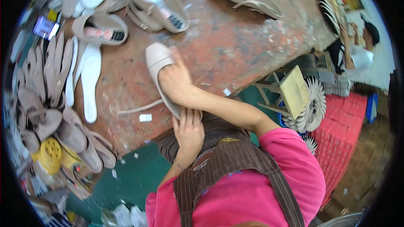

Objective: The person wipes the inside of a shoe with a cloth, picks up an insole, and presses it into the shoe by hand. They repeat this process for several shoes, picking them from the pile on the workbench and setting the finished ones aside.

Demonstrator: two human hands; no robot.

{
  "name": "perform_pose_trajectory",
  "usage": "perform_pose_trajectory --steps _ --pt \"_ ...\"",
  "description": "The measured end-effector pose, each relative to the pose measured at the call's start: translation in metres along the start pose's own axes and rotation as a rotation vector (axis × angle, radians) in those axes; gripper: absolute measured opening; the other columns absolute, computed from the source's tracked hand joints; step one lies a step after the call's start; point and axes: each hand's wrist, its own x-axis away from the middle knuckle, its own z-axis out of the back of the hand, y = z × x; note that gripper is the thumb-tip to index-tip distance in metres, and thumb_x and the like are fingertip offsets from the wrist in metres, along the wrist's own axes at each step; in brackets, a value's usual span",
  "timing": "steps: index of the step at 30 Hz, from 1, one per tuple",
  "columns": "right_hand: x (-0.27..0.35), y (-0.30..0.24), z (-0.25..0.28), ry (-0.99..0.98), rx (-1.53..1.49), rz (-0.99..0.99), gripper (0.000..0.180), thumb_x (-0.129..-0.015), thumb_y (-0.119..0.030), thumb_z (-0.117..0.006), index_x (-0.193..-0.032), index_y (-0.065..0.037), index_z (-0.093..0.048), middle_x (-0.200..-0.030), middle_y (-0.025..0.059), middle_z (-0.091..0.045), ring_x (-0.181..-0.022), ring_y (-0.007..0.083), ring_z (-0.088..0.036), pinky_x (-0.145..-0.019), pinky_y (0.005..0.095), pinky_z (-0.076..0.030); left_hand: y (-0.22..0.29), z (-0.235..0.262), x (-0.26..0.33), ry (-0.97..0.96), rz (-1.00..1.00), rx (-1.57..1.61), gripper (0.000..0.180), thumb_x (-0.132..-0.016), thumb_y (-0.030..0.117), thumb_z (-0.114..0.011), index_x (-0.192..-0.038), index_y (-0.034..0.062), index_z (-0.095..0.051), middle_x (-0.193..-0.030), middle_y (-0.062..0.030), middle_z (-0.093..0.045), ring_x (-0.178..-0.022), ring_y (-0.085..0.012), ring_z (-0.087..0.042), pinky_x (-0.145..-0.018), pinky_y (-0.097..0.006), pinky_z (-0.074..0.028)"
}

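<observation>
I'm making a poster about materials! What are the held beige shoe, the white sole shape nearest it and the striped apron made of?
Beige shoe: leather or imitation, I can't tell; smooth with a soft sheen.
White sole shape: perhaps foam or board; matte, flat, even.
Striped apron: likely woven cloth; dull, with folds.

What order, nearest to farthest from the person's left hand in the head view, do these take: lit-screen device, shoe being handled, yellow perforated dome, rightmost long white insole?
1. Shoe: directly ahead, touching the left hand.
2. White insole: to the left, slightly ahead.
3. Yellow dome: farther left.
4. Lit-screen device: far upper left.
</observation>
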Motion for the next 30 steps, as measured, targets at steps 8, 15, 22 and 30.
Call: perform_pose_trajectory --steps 8,15,22,30 --pt "0.036 0.093 0.048 0.439 -0.382 0.227 0.026 -0.072 -0.008 -0.064 -0.097 -0.009 -0.069 -0.100 0.0141 -0.067 -0.094 0.0340 -0.063 -0.093 0.0539 -0.043 -0.008 0.026 -0.046 0.218 0.116 0.177 0.021 -0.072 0.016 -0.076 -0.080 0.0035 -0.062 -0.120 -0.0179 -0.062 -0.116 -0.0378 -0.055 -0.101 -0.055 -0.038" --pt "0.059 0.299 0.056 0.662 0.104 -0.650 0.015 -0.080 -0.020 -0.070 -0.087 -0.007 -0.068 -0.085 0.0102 -0.068 -0.093 0.0318 -0.064 -0.102 0.0537 -0.039 -0.165 0.155 0.000 0.527 0.288 1.090 0.051 -0.072 0.020 -0.068 -0.117 -0.0019 -0.060 -0.133 -0.0173 -0.054 -0.124 -0.0311 -0.053 -0.107 -0.045 -0.040" --pt "0.076 0.116 0.056 0.775 -0.469 -0.302 0.007 -0.080 -0.008 -0.070 -0.084 -0.004 -0.064 -0.079 0.0164 -0.062 -0.071 0.0358 -0.063 -0.063 0.0418 -0.049 -0.252 0.444 -0.006 0.972 0.491 -0.320 0.036 -0.090 0.021 -0.068 -0.117 -0.0018 -0.061 -0.117 -0.0159 -0.064 -0.112 -0.0276 -0.058 -0.101 -0.037 -0.043" --pt "0.080 0.007 0.056 0.336 -0.851 0.201 0.019 -0.081 0.001 -0.066 -0.099 -0.003 -0.070 -0.086 0.0108 -0.068 -0.077 0.0306 -0.067 -0.067 0.0388 -0.055 -0.228 0.145 -0.054 0.208 0.369 -0.485 0.057 -0.090 0.023 -0.065 -0.138 -0.0007 -0.046 -0.138 -0.0220 -0.050 -0.126 -0.0398 -0.048 -0.103 -0.047 -0.040"
